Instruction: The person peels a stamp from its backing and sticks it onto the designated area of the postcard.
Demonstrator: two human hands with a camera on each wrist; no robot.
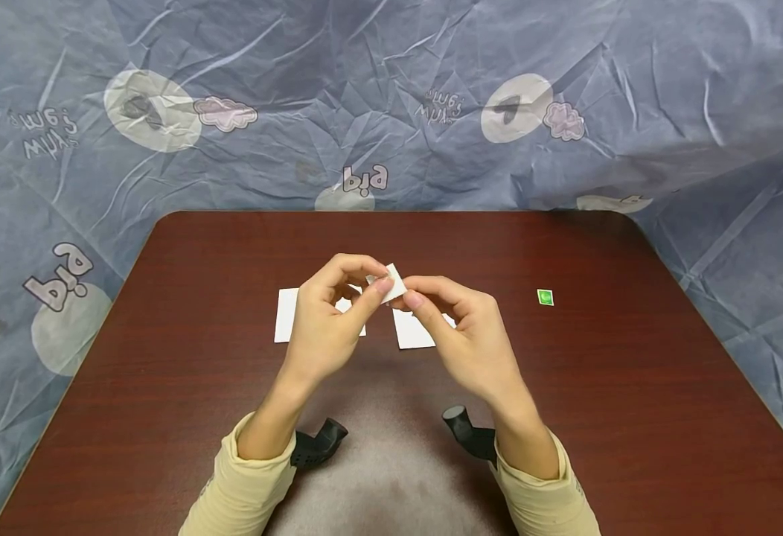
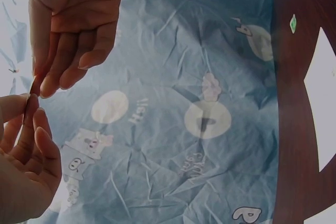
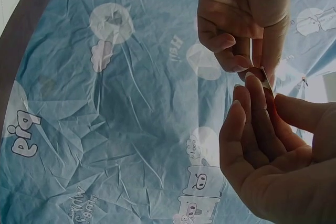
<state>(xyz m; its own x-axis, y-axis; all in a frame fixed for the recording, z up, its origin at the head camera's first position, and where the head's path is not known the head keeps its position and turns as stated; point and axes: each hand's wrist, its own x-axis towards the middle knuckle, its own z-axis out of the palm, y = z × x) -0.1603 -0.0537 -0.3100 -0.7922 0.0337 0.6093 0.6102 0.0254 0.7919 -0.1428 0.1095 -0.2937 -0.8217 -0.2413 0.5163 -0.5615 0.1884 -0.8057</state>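
Observation:
Both hands meet over the middle of the table around a small white square piece [image 1: 396,284], thin like paper or a sticker's back. My left hand [image 1: 327,316] pinches its left part between thumb and fingers. At the lower right corner, my right hand [image 1: 468,335] pinches it with thumb and forefinger. The wrist views show it nearly edge-on, so its other face is hidden. Below the hands lie two white sheets, a left one [image 1: 286,316] and a right one [image 1: 414,335], each partly covered by a hand.
A small green square with a white border [image 1: 545,298] lies on the dark red-brown table [image 1: 633,387], right of the hands. Black wrist mounts [image 1: 321,445] jut inward at both cuffs. Behind the table hangs a wrinkled blue cloth [image 1: 391,89] with cartoon prints.

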